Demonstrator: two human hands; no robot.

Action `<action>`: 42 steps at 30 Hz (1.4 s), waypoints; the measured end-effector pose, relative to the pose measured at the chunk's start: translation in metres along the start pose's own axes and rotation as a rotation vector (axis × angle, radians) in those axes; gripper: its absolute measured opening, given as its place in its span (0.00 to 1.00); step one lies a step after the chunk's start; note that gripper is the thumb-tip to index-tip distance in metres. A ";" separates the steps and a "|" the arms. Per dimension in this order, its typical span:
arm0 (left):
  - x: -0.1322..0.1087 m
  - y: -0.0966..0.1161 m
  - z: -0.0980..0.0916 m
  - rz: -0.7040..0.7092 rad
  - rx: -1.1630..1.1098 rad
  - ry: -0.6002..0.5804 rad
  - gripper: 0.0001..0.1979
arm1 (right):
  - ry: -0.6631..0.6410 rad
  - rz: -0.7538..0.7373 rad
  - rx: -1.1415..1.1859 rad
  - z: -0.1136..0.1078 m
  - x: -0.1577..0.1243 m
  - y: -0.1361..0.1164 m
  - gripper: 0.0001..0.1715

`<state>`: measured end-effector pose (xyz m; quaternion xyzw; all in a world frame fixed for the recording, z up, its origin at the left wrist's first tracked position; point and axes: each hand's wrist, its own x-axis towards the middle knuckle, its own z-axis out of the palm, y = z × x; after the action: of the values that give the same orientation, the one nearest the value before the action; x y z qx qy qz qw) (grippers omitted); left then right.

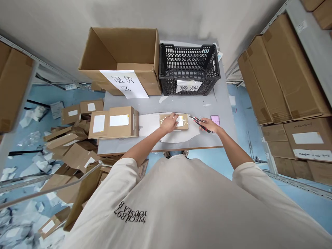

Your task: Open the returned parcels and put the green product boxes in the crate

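The right hand [207,125] is closed around a cutter [198,123], its tip pointing toward a small box [184,126]. The left hand [169,122] rests on top of that box, fingers bent — whether it grips, I cannot tell. The box lies on a white sheet [149,121] in the middle of the table [225,107], a phone [215,119] just beside the right hand. Labelled parcels [119,112] sit to the left; behind stand a carton [155,83] and a black crate [166,84] — side by side.
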<state>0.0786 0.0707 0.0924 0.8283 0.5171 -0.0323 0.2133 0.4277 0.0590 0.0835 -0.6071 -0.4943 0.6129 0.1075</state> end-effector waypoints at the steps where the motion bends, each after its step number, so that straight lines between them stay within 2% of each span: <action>1: 0.002 0.000 -0.001 -0.013 -0.013 0.009 0.27 | 0.025 -0.031 -0.025 0.001 -0.002 0.001 0.37; 4: 0.008 0.002 0.000 0.001 -0.008 0.002 0.29 | 0.094 -0.154 -0.165 0.006 -0.008 0.003 0.33; 8: 0.016 0.005 0.005 -0.037 0.001 -0.007 0.31 | 0.179 -0.327 -0.451 0.015 -0.017 0.003 0.21; 11: 0.024 0.010 0.006 -0.123 -0.018 -0.021 0.30 | 0.205 -0.362 -0.602 0.018 -0.020 0.003 0.22; 14: 0.028 0.014 0.005 -0.179 -0.010 -0.036 0.27 | 0.215 -0.350 -0.659 0.019 -0.019 0.003 0.24; 17: 0.022 0.016 0.008 -0.131 0.013 0.012 0.26 | 0.215 -0.340 -0.661 0.019 -0.018 0.004 0.23; 20: 0.010 0.015 0.015 -0.066 0.020 0.075 0.30 | 0.223 -0.349 -0.612 0.022 -0.019 0.006 0.23; 23: 0.002 0.013 0.025 -0.077 0.020 0.103 0.33 | 0.238 -0.361 -0.544 0.029 -0.021 0.010 0.25; 28: 0.001 0.014 0.030 -0.104 -0.003 0.116 0.35 | 0.325 -0.337 -0.521 0.044 -0.019 0.017 0.28; 32: 0.001 0.013 0.029 -0.104 -0.004 0.093 0.36 | 0.378 -0.350 -0.576 0.048 -0.014 0.022 0.30; 37: -0.002 0.010 0.032 -0.083 -0.008 0.110 0.35 | 0.377 -0.379 -0.630 0.039 -0.009 0.027 0.30; 42: -0.008 0.009 0.037 -0.063 0.005 0.126 0.34 | 0.504 -0.369 -0.466 0.014 -0.012 0.034 0.31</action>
<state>0.0893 0.0464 0.0638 0.8127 0.5550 0.0118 0.1770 0.4341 0.0267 0.0634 -0.6476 -0.6792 0.2864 0.1931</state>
